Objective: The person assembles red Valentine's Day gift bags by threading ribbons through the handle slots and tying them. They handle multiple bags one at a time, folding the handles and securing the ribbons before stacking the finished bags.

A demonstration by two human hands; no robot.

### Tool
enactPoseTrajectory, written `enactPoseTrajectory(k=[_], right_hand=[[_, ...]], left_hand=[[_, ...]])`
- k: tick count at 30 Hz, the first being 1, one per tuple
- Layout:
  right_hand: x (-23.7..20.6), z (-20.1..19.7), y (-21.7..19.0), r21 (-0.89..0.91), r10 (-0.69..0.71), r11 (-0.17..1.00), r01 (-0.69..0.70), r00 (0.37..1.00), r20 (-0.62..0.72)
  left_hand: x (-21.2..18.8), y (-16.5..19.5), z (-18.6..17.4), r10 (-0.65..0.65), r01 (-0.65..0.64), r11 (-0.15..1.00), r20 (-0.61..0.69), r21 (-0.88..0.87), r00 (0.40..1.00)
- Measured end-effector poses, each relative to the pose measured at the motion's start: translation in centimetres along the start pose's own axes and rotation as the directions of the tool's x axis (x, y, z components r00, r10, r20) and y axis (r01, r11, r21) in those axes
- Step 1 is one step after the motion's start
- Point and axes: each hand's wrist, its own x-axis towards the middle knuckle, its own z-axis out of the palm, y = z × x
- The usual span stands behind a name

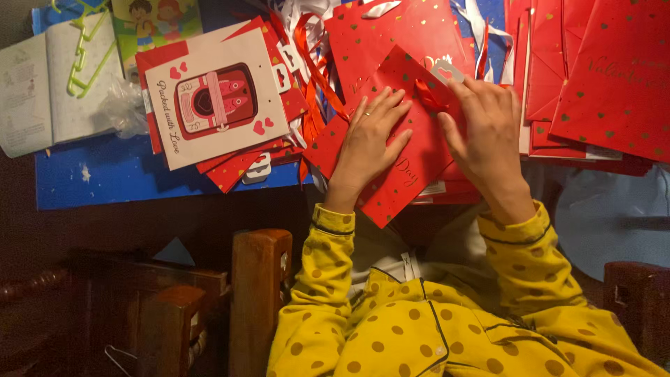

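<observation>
Red gift bag (401, 150) lies flat on the table (105, 178), long axis diagonal, bottom corner toward the body. Left hand (370, 143) pressed flat on its middle, fingers spread. Right hand (488, 132) fingertips pinch the ribbon (427, 94) at its top edge.

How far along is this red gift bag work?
Stacks of flat red bags lie at the far right, seemingly finished. In hand: the left hand presses one red bag flat while the right hand works at its ribbon. Loose ribbons remain.
</observation>
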Motion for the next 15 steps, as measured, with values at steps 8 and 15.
enactPoseTrajectory(k=[8,15], right_hand=[[0.2,0.2,-0.7,0.275,-0.004,0.961,-0.032,0.992,0.127],[1.5,0.3,1.4,0.169,0.073,0.982,-0.080,0.996,0.046]], left_hand=[[1.3,4.1,2.9,-0.211,0.216,0.971,-0.060,0.098,0.976],[0.9,5.3,3.6,-0.063,0.052,0.990,0.082,0.128,0.995]])
